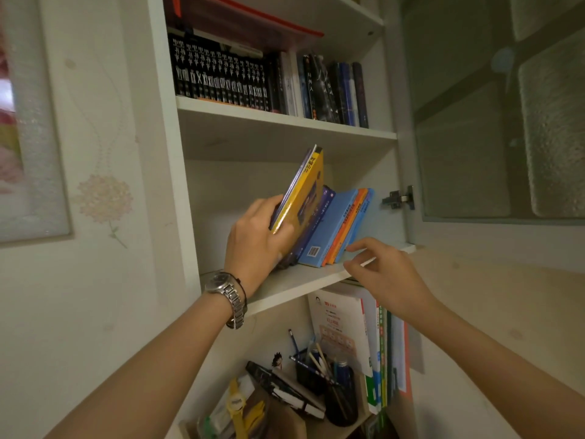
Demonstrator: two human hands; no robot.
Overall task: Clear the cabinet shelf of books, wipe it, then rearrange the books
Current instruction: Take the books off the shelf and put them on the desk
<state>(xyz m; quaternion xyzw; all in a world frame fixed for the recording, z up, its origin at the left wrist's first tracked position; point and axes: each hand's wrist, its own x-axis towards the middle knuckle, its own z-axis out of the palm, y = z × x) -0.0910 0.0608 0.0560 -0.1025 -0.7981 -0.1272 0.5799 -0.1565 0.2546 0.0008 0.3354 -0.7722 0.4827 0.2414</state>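
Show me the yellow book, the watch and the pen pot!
yellow book (305, 188), head view, on its front cover.
watch (221, 284), head view, on its round face.
pen pot (342, 397), head view, on its dark side wall.

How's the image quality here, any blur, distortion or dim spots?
Head view: dim, warm indoor light; wide-angle bending bows the cabinet edges; the shelf underside is in shadow; the picture at far left is soft and washed out; the left hand and yellow book are fairly sharp.

A home room: floral wallpaper (104, 198), a white cabinet (164, 153) of novels (221, 77), and a pen holder (311, 372) below.
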